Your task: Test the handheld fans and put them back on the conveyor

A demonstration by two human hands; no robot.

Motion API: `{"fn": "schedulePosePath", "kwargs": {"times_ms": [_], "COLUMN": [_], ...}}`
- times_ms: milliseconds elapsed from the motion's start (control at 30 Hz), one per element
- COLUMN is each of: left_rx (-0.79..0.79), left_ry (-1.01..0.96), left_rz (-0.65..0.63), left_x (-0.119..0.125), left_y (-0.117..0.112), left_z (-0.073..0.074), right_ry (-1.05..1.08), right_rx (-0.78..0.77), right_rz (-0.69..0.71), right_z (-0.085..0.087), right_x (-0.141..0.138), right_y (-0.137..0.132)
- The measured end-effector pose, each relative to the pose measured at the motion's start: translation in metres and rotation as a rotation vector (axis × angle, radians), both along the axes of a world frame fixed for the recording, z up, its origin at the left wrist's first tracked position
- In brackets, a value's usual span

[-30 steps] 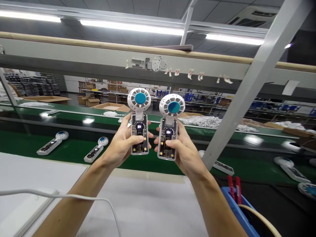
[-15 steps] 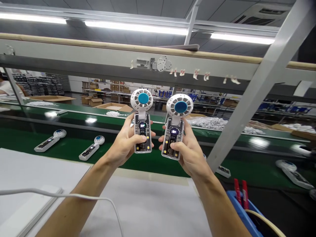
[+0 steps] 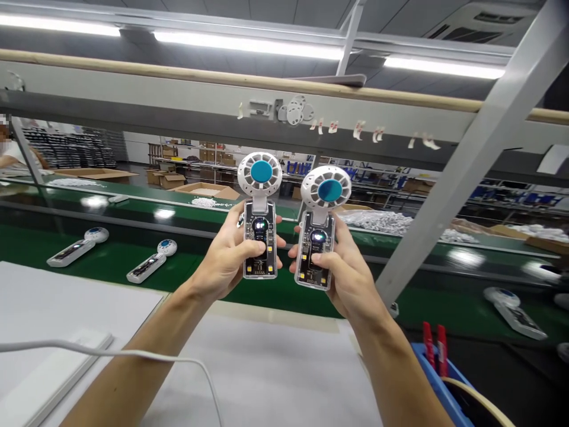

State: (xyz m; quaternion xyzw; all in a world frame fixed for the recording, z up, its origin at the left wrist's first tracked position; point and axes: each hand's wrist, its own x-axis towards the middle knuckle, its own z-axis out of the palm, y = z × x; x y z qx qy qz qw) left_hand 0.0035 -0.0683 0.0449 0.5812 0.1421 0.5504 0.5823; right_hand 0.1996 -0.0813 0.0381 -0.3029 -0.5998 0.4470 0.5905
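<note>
My left hand [image 3: 231,255] is closed around a handheld fan [image 3: 260,216], its thumb on the lower front of the clear-cased body. A second handheld fan [image 3: 316,237] is gripped in my right hand [image 3: 349,267], with that thumb also pressed on the front. Both fans stand nearly upright side by side, a small gap between them. Each has a round white head with a blue centre, a visible circuit board and a small lit display. The backs of both fans are hidden, along with parts of the fingers behind them.
More handheld fans lie on the green conveyor belt [image 3: 106,261]. White paper [image 3: 262,367] covers the bench, with a white cable [image 3: 146,354] across it. A blue bin [image 3: 438,379] holding red-handled tools stands right. A slanted metal post [image 3: 457,154] rises beyond my right hand.
The fans on the belt have shifted left. Both hands still hold their fans; the left fan's head now appears slightly higher and larger.
</note>
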Motion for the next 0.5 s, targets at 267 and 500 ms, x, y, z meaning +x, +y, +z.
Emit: {"fn": "schedulePosePath", "kwargs": {"times_ms": [267, 500], "left_rx": [-0.029, -0.027], "left_ry": [-0.012, -0.006], "left_rz": [-0.050, -0.079], "left_x": [0.0044, 0.0078], "left_y": [0.0023, -0.0026], "left_z": [-0.0027, -0.0008], "right_ry": [0.025, -0.002], "right_rx": [-0.014, -0.008], "right_rz": [-0.020, -0.024], "right_z": [0.0025, 0.0028], "right_x": [-0.0006, -0.0002], "right_y": [-0.0030, -0.0042]}}
